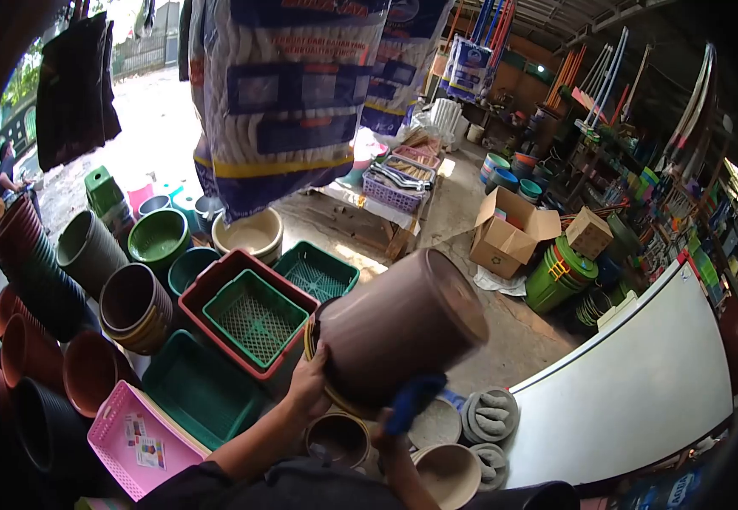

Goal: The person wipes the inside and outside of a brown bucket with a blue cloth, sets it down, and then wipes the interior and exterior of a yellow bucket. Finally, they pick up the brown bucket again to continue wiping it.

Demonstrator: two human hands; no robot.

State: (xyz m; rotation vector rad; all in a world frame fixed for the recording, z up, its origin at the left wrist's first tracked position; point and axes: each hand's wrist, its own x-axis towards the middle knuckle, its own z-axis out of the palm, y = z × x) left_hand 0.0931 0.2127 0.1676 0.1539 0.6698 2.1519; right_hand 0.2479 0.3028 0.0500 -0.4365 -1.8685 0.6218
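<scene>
A large brown plastic pot (394, 327) is held up in front of me, tipped on its side with its base toward the upper right. My left hand (308, 384) grips it at the rim, on the lower left, where a yellowish edge also shows. My right hand (386, 438) is closed around a blue cloth (416, 404), which is blurred and lies against or close to the pot's lower side. Under the hands stand a dark-mouthed pot (337, 438) and a beige pot (447, 476).
On the left are stacked pots (135, 306), a pink basket (144, 442), a green tray (199, 387) and a red basin (203, 297). Wrapped packs (288, 93) hang overhead. A white panel (632, 382) leans at right, near a cardboard box (505, 234) and grey moulded pots (490, 416).
</scene>
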